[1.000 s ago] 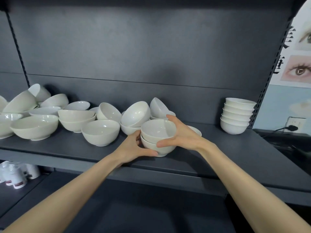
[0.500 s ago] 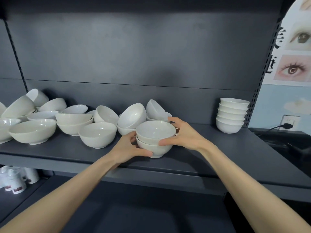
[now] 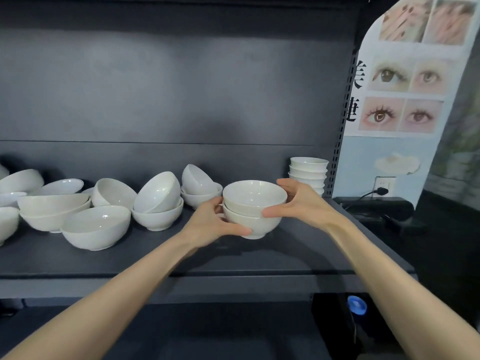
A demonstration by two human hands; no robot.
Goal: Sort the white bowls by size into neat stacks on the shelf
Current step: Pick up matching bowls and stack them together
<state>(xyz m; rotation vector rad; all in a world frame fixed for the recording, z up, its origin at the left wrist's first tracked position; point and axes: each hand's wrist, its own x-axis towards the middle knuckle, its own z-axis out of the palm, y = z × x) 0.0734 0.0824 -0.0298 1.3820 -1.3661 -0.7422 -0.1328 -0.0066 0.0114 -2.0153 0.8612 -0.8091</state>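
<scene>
Presently, two nested white bowls (image 3: 253, 203) are clasped between the left hand (image 3: 211, 223), its thumb curled beneath, and the right hand (image 3: 304, 203), low over the shelf (image 3: 311, 253). At least four stacked bowls (image 3: 309, 167) are seen behind.

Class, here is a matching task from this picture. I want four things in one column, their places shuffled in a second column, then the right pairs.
Things:
1. two nested bowls
2. tall bowl stack
3. black plug
4. blue cap

Places:
A. in the wall socket
B. below the shelf
C. between the left hand and right hand
D. at the shelf's far right end

Pairs: 1-C, 2-D, 3-A, 4-B
</scene>
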